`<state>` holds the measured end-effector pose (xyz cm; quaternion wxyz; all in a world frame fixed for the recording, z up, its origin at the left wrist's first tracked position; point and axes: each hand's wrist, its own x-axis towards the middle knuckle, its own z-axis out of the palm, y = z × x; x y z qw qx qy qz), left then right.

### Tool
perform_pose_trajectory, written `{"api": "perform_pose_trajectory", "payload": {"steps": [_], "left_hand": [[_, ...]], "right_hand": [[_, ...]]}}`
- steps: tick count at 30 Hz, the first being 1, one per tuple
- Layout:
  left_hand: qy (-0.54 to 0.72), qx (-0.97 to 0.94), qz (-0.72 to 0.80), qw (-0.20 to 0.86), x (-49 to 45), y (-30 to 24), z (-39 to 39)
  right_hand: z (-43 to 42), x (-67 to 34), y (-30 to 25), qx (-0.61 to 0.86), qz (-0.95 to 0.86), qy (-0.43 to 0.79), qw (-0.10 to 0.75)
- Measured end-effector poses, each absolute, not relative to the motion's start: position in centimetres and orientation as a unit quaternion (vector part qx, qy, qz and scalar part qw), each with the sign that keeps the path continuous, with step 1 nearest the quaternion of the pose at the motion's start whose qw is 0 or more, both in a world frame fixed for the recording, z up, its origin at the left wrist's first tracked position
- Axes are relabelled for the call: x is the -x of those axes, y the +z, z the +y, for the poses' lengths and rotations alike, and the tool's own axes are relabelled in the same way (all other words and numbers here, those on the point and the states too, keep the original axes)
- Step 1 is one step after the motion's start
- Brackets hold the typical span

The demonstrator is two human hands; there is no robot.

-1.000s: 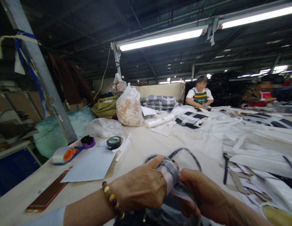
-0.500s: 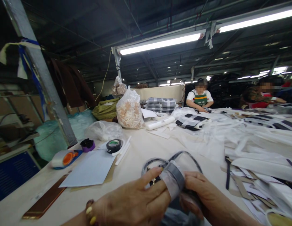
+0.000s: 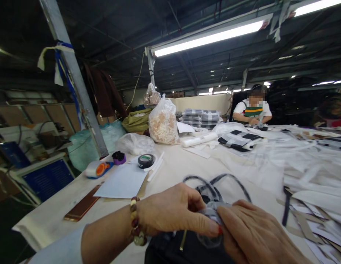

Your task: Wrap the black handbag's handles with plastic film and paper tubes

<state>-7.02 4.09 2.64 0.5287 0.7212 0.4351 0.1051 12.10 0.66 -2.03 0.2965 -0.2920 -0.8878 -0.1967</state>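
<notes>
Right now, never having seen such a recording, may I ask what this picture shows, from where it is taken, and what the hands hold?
No machine here: a person works with two bare hands. The picture comes from a camera worn on that person's head, looking forward and down. The left hand, wearing a bead bracelet, and the right hand close their grip on a grey bundle with dark straps, at the near edge of a long pale table. On the table lie a white sheet, a black tape roll, a bag of beige pieces and many white strips. Farther off, another person works.
</notes>
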Motion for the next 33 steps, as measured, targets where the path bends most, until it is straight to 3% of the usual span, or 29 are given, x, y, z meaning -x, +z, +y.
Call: {"api": "perform_pose_trajectory", "payload": {"steps": [6, 12, 16, 22, 27, 31, 33], "left_hand": [[0.057, -0.712, 0.441, 0.543, 7.2, 2.6, 4.0], [0.085, -0.726, 0.464, 0.501, 7.5, 2.3, 2.7], [0.116, -0.697, 0.458, 0.54, 7.9, 1.6, 2.3], [0.255, -0.615, 0.417, 0.619, 7.1, 1.2, 2.4], [0.408, -0.591, 0.368, 0.591, 5.7, 1.2, 2.4], [0.486, -0.586, 0.354, 0.543, 4.3, 1.4, 2.0], [0.512, -0.579, 0.345, 0.532, 3.5, 1.4, 1.9]], "right_hand": [[0.5, -11.7, -1.4, 0.255, -0.898, -0.236, 0.269], [0.4, -12.8, -2.1, 0.264, -0.915, -0.059, 0.301], [0.3, -13.5, -2.6, 0.281, -0.92, 0.002, 0.275], [1.7, -12.7, -4.0, 0.363, -0.849, -0.004, 0.383], [2.2, -10.7, -4.1, 0.396, -0.756, 0.216, 0.475], [1.8, -9.6, -2.5, 0.29, -0.641, 0.465, 0.538], [1.8, -9.5, -1.9, 0.249, -0.588, 0.521, 0.567]]}}
